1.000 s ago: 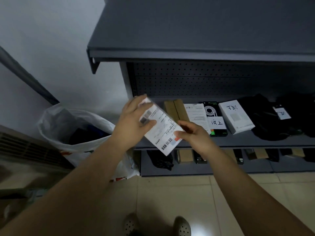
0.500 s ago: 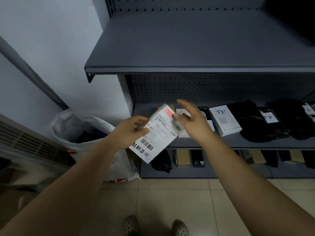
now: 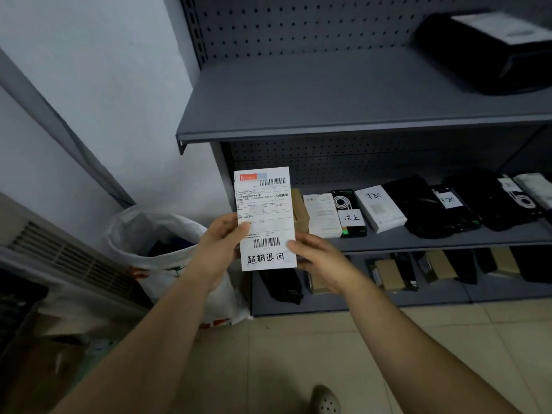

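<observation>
The left hand [image 3: 219, 246] grips the left edge of a labelled packet [image 3: 265, 210], thumb [image 3: 243, 228] laid across its face and the other fingers curled behind. The right hand [image 3: 321, 262] pinches the packet's lower right edge, thumb in front. The packet is held upright in the air before the shelving, its printed face turned to the camera.

The face is a white shipping label. It has a red logo at the top left that is too blurred to read, perhaps beginning with an R, and a barcode beside it. The characters 业务类型 are printed at the right, a second barcode sits lower down, and 超期退回 is handwritten in black along the bottom.

Just behind the packet, the middle shelf [image 3: 418, 239] carries a row of goods:
- a brown box [image 3: 299, 209]
- a white parcel [image 3: 322, 215] with fine print
- a black box [image 3: 348, 204] showing a coiled cable, with a white note [image 3: 351, 217] reading 汶上
- a white box [image 3: 380, 208] with the same two characters handwritten upside down
- several black bags [image 3: 418, 204], further right

The upper shelf [image 3: 313, 94] holds a black parcel [image 3: 484, 52] with a white label at its far right. The bottom shelf [image 3: 358, 300] has brown boxes and dark items. A white sack [image 3: 155, 234] stands open on the tiled floor to the left of the shelving, and a shoe [image 3: 325, 400] shows at the lower edge.
</observation>
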A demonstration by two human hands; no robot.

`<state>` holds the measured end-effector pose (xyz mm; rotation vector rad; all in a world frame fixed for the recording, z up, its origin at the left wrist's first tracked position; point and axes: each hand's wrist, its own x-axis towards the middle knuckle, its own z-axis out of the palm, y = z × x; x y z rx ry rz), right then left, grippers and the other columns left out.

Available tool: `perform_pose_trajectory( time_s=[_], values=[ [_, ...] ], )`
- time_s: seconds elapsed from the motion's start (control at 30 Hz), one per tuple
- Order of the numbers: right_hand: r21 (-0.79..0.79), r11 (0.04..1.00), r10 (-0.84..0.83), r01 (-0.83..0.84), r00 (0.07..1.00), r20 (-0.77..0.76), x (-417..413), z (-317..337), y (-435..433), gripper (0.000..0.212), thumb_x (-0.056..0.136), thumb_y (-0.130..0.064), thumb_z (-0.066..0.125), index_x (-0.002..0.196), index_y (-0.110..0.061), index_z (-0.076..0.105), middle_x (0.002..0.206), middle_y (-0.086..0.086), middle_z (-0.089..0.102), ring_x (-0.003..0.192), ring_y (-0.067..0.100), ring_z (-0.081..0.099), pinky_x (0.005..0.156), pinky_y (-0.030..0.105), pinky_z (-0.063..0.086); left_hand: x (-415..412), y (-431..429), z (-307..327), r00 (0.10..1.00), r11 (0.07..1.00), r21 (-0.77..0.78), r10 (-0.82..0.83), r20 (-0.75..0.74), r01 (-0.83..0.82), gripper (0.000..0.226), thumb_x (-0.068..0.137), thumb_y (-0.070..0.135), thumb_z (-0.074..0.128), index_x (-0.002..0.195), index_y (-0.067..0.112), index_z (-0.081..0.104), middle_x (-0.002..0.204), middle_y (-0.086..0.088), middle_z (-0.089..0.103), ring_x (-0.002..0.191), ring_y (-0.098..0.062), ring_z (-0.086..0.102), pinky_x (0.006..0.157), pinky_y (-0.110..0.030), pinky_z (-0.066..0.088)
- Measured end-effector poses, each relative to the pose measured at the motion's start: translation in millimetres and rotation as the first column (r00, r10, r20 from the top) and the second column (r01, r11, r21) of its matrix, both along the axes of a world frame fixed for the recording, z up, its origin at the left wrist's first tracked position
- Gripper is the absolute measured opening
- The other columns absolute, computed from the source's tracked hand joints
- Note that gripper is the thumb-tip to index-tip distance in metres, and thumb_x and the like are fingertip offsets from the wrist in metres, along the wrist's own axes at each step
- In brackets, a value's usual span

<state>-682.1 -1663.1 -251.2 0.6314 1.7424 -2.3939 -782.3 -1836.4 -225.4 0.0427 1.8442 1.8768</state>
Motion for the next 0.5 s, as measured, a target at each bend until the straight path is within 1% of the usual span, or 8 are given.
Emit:
perform_pose_trajectory(
  time_s=[0.07,0.13,0.17,0.23,0.27,0.33,0.4,0.5],
  values=[
    [0.008,0.999,-0.031,0.031,0.999,-0.017,7,5,-12,0.018,0.097,-0.011,0.056,0.112,-0.016,0.065,0.11,0.001,0.073,0.103,0.017,0.068,0.092,0.029,0.054,4,-11,11,0.998,0.998,0.001,-0.059,-0.039,0.059,0.024,0.096,0.011,0.057,0.119,0.015,0.059,0.106,0.0,0.072,0.089,-0.013,0.072,0.064,-0.022,0.056],
    [-0.009,0.994,-0.105,0.105,0.994,-0.034,15,13,-25,0.02,0.097,-0.011,0.057,0.115,-0.01,0.065,0.11,0.005,0.074,0.101,0.019,0.069,0.085,0.027,0.055,5,-29,20,0.99,0.994,-0.021,-0.109,-0.086,0.108,0.022,0.097,0.017,0.055,0.119,0.019,0.059,0.107,0.002,0.072,0.091,-0.011,0.071,0.068,-0.02,0.055],
    [-0.019,0.99,-0.137,0.137,0.989,-0.047,19,20,-34,0.022,0.097,-0.011,0.057,0.118,-0.007,0.064,0.111,0.008,0.073,0.101,0.02,0.069,0.083,0.027,0.055,6,-41,25,0.986,0.992,-0.048,-0.12,-0.119,0.115,0.023,0.097,0.021,0.055,0.12,0.021,0.06,0.109,0.004,0.071,0.095,-0.011,0.069,0.074,-0.022,0.055],
    [-0.023,0.982,-0.19,0.189,0.978,-0.088,27,35,-50,0.025,0.096,-0.011,0.057,0.119,-0.004,0.063,0.113,0.01,0.072,0.101,0.021,0.069,0.085,0.03,0.055,4,-68,33,0.958,0.978,-0.169,-0.161,-0.239,0.122,0.026,0.096,0.031,0.058,0.122,0.028,0.06,0.115,0.011,0.067,0.107,-0.01,0.064,0.091,-0.026,0.051],
    [-0.019,0.977,-0.215,0.214,0.97,-0.114,31,44,-57,0.024,0.096,-0.011,0.057,0.118,-0.005,0.064,0.113,0.01,0.072,0.101,0.02,0.069,0.086,0.031,0.054,4,-81,39,0.934,0.964,-0.234,-0.195,-0.3,0.126,0.028,0.095,0.034,0.058,0.122,0.03,0.06,0.116,0.015,0.064,0.11,-0.008,0.06,0.095,-0.027,0.048],
    [-0.011,0.964,-0.263,0.265,0.952,-0.157,36,65,-70,0.023,0.096,-0.011,0.057,0.117,-0.004,0.064,0.111,0.01,0.073,0.099,0.019,0.069,0.087,0.032,0.054,3,-103,54,0.882,0.946,-0.3,-0.245,-0.403,0.126,0.028,0.093,0.036,0.059,0.121,0.031,0.061,0.113,0.019,0.06,0.108,-0.005,0.058,0.093,-0.027,0.047],
    [0.011,0.952,-0.298,0.306,0.933,-0.2,39,87,-82,0.025,0.096,-0.011,0.057,0.118,-0.003,0.063,0.111,0.009,0.072,0.097,0.019,0.068,0.088,0.033,0.054,2,-117,71,0.828,0.942,-0.307,-0.276,-0.488,0.133,0.026,0.093,0.036,0.06,0.118,0.034,0.061,0.113,0.017,0.058,0.105,-0.006,0.058,0.093,-0.029,0.047],
    [0.059,0.935,-0.323,0.35,0.909,-0.263,43,118,-95,0.023,0.096,-0.012,0.057,0.117,-0.004,0.064,0.109,0.007,0.072,0.098,0.02,0.067,0.095,0.041,0.051,-3,-128,98,0.715,0.934,-0.329,-0.326,-0.619,0.141,0.028,0.092,0.038,0.061,0.119,0.035,0.061,0.122,0.012,0.056,0.111,-0.011,0.056,0.094,-0.028,0.045]
  ],
)
